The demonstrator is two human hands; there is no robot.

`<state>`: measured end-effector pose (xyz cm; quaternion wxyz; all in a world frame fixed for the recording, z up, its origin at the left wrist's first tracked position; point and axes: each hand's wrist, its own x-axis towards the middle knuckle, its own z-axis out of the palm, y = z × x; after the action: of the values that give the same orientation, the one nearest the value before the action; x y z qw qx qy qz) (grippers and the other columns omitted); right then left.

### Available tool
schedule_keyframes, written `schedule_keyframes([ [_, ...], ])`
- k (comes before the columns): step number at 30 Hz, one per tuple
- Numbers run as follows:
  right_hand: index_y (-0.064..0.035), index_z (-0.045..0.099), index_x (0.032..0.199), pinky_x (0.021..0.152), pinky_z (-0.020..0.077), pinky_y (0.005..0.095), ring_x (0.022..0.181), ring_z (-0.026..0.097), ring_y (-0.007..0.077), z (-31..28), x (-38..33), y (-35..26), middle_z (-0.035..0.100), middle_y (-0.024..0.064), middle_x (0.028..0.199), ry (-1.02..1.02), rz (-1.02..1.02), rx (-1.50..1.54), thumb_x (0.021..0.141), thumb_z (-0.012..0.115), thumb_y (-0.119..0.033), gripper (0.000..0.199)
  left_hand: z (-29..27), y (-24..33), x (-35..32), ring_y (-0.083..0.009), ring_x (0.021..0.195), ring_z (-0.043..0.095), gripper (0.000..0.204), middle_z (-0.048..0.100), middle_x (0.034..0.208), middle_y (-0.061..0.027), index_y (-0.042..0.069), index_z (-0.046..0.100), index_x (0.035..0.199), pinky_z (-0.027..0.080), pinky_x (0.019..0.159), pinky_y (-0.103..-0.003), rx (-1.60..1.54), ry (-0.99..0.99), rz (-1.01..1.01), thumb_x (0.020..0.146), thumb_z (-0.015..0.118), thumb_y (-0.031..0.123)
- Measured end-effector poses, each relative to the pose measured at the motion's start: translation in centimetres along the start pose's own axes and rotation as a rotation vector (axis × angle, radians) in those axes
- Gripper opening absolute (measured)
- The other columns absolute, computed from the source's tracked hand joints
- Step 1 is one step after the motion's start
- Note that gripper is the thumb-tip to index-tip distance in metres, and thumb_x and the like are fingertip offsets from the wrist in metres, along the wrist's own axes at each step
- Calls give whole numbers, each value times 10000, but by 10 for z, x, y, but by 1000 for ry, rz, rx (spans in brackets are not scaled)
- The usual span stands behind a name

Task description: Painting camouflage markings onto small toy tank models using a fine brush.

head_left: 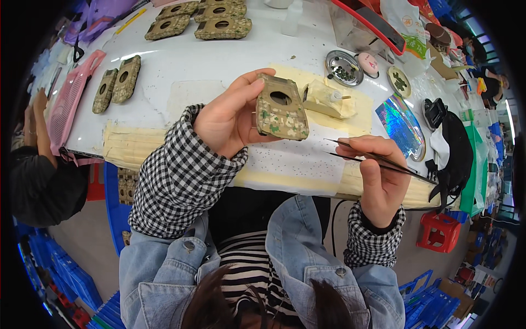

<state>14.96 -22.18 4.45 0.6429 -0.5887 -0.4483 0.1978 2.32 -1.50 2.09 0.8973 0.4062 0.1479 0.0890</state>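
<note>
My left hand grips a camouflage model tank hull by its left side, tilted up above the table. The hull has a round hole in its top and green and tan patches. In my right hand is a pair of dark tweezers, tips apart and pointing at the hull without touching it. Under both hands lies a white sheet with many tiny dark specks. Just behind the hull a cream taped block with a short peg rests on yellowish paper.
Several more camouflage hulls stand at the back, and a pair at the left beside a pink basket. A round metal dish with small dark parts, a lid with green pieces and shiny film lie right. Another person sits left.
</note>
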Motion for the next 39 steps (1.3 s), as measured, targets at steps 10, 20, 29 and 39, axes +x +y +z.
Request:
schedule_keyframes([
  [10, 77, 534, 1046, 860, 480, 294, 935, 615, 182, 23, 28, -14, 622, 147, 997, -129, 83, 220, 908, 547, -76, 206, -1, -3, 1, -300, 1158, 516, 391, 479, 1260, -219, 84, 284, 1339, 498, 905, -416, -2, -51, -4, 988, 291, 255],
  [20, 75, 539, 1015, 813, 501, 311, 887, 630, 207, 32, 26, -9, 620, 149, 952, -34, -21, 75, 928, 528, -186, 275, 1, 0, -3, -287, 1148, 527, 389, 463, 1277, -203, 89, 280, 1336, 523, 881, -405, -23, -35, 5, 986, 296, 258],
  [29, 66, 601, 985, 795, 472, 244, 870, 619, 153, 30, 31, -5, 643, 119, 915, 135, -119, 105, 879, 604, -75, 177, 10, 1, -6, -303, 1115, 546, 383, 474, 1255, -201, 118, 239, 1350, 516, 879, -431, -10, -126, 33, 985, 316, 203],
  [39, 36, 640, 891, 687, 451, 206, 752, 592, 104, 30, 41, 5, 654, 78, 832, 172, -144, -153, 825, 669, -54, 115, 4, -3, -5, -176, 982, 590, 279, 556, 1109, -113, 12, 476, 1144, 497, 824, -278, 134, -250, -89, 977, 366, 206],
])
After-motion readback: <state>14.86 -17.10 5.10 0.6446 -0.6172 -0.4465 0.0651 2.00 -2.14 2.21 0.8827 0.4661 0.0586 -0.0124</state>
